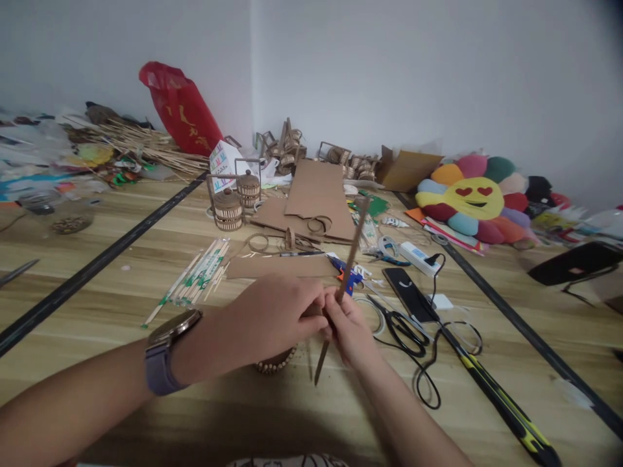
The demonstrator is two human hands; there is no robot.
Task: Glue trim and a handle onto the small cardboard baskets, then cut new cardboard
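A narrow brown cardboard strip [354, 250] stands steeply tilted in front of me. My right hand [353, 327] is closed around its middle, thumb and fingers pressed on it. My left hand [280, 308], with a watch on its wrist, meets the right one there. Its thumb and index finger pinch at the strip, with a bit of brown between them. Below the left hand sits a round brown piece edged with short stick ends [276, 364], mostly hidden by the hand and forearm.
Beyond my hands are a flat cardboard piece [277, 266], a blue glue gun [354, 279] and packs of wooden sticks [199, 272]. Small lidded buckets [228, 211] stand farther back. To the right lie black scissors [403, 331], a phone [409, 294] and a yellow-black cutter [501, 395].
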